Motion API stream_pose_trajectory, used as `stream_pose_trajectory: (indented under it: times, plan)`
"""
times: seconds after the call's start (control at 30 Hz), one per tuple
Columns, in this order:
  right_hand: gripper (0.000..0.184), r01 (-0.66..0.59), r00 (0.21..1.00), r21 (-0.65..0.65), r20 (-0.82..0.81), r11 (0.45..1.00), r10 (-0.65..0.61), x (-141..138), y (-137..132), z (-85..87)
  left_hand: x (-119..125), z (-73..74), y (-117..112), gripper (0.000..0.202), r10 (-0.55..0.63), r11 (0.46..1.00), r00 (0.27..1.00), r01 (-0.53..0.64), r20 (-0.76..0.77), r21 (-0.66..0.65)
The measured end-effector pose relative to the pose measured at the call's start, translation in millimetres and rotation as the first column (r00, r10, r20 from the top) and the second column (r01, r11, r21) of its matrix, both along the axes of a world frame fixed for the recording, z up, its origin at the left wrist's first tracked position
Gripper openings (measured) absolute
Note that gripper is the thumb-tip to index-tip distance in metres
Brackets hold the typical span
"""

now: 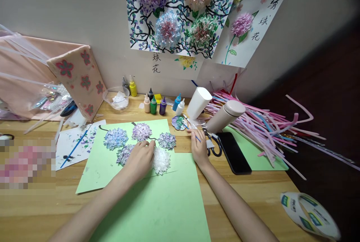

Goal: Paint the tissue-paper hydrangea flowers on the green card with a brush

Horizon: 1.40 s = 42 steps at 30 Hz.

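My left hand (pixel 144 156) lies over the green paper (pixel 92 174), its fingers curled at the left edge of a white crinkled paper flower (pixel 161 161). Those fingertips are partly hidden. In my right hand (pixel 199 147) is a thin blue paintbrush (pixel 195 135), which reaches toward a small flower-shaped palette (pixel 177 122) smeared with purple and green paint. Painted paper flowers sit around my left hand: a blue one (pixel 116 138), a pale purple one (pixel 141 132) and a purple-grey one (pixel 167 141). Another purple flower (pixel 125 154) is partly covered by that hand.
Paint bottles (pixel 153 105) stand along the wall near a clear bowl (pixel 116 99). Black-handled scissors (pixel 215 146), a phone (pixel 234 153), a white container (pixel 199 102) and a beige bottle (pixel 226 116) are right. Pipe cleaners (pixel 261 126) spread behind. A tape roll (pixel 309 215) lies front right.
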State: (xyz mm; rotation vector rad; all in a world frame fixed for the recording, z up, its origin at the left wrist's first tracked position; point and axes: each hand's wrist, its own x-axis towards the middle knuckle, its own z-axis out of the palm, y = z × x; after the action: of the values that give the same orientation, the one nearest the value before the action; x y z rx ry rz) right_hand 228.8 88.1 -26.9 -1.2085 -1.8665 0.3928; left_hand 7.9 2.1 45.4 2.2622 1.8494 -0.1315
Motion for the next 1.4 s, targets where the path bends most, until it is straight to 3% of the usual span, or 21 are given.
stream_pose_trajectory:
  times: [0.73, 0.97, 1.17, 1.4]
  plan:
    - [0.023, 0.004, 1.0, 0.015, 0.015, 1.0, -0.004, -1, -1, -0.2, -1, 0.0, 1, 0.026, 0.001, 1.0, 1.0, -0.001, -0.006, -0.007]
    - [0.02, 0.02, 0.992, 0.037, -0.125, 0.999, -0.015, 1, -8, 5.0, -1, -0.4, 1, 0.026, 0.0, 1.0, 1.0, 0.0, -0.004, -0.007]
    - [0.02, -0.148, 0.942, 0.073, -0.293, 0.986, 0.163, -7, -35, 3.6, 0, -0.4, -1, 0.027, 0.001, 1.0, 1.0, -0.001, 0.009, 0.007]
    - [0.016, -0.267, 0.954, 0.18, -0.089, 0.947, 0.286, -14, -44, 8.3, 0, -1.9, -2, 0.026, 0.007, 1.0, 1.0, -0.007, 0.008, 0.02]
